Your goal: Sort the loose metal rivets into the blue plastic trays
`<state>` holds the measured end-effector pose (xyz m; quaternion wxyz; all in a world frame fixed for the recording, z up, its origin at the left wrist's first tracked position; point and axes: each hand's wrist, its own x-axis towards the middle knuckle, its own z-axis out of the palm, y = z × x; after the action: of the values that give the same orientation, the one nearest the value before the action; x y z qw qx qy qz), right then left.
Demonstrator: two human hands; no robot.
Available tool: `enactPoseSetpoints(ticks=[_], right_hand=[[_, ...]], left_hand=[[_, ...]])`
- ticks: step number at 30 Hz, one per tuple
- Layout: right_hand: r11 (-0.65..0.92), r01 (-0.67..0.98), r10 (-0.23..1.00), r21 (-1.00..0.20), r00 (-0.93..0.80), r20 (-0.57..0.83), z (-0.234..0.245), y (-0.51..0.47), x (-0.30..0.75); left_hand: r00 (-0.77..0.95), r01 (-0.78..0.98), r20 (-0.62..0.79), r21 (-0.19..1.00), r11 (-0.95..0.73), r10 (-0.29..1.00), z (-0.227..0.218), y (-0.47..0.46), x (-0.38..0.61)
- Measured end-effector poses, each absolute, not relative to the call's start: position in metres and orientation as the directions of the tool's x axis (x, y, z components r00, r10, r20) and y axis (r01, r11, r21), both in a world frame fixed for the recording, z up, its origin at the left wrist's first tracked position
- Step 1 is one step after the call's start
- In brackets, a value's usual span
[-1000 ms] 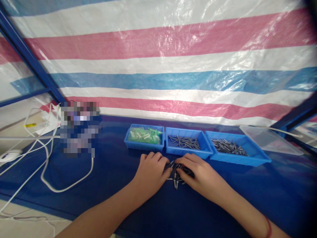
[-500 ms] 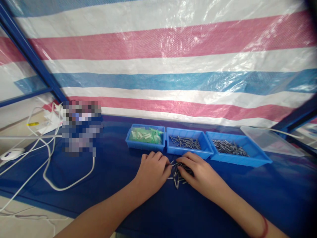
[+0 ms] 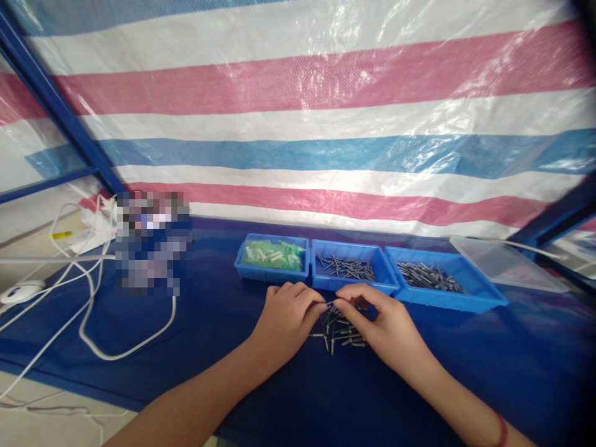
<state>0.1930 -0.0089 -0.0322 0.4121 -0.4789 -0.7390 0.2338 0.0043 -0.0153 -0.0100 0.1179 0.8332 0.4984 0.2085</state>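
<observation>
A loose pile of metal blind rivets (image 3: 342, 334) lies on the blue tabletop (image 3: 298, 397), thin pins with thicker silver ends. Above it, my left hand (image 3: 291, 313) is closed, thumb and forefinger pinching one end of a slim rivet (image 3: 330, 303). My right hand (image 3: 379, 320) comes in from the other side, its thumb and forefinger pinched on the same rivet's other end. Its palm side covers part of the pile. Just beyond the hands stands a blue bin (image 3: 356, 284) with some rivets in it.
To the left a blue bin (image 3: 270, 275) holds green and white small pieces. A larger blue bin (image 3: 451, 299) on the right holds many rivets, with a clear plastic lid (image 3: 512, 267) behind. White cables (image 3: 88, 310) and a mouse (image 3: 23, 292) lie at the left. Striped sheeting (image 3: 298, 149) hangs behind.
My right hand has lifted off the pile and now pinches a rivet together with my left hand. More of the pile shows. The bins stay in place.
</observation>
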Motion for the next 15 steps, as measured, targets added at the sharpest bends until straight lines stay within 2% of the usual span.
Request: enactPoseSetpoints(ticks=[2, 5, 15], right_hand=[[0.355, 0.429, 0.934, -0.830, -0.131, 0.332, -0.0336, -0.0084, 0.1920], [0.305, 0.355, 0.951, -0.884, -0.154, 0.267, -0.0326, -0.0081, 0.1920], [0.389, 0.378, 0.919, -0.840, -0.218, 0.328, -0.0254, -0.0166, 0.1914]], left_hand=[[0.407, 0.751, 0.240, 0.461, -0.472, 0.881, -0.0097, -0.0147, 0.0044], [0.404, 0.714, 0.252, 0.515, -0.475, 0.879, -0.0107, -0.0150, 0.0051], [0.464, 0.694, 0.225, 0.509, -0.510, 0.857, -0.0080, -0.0169, 0.0085]])
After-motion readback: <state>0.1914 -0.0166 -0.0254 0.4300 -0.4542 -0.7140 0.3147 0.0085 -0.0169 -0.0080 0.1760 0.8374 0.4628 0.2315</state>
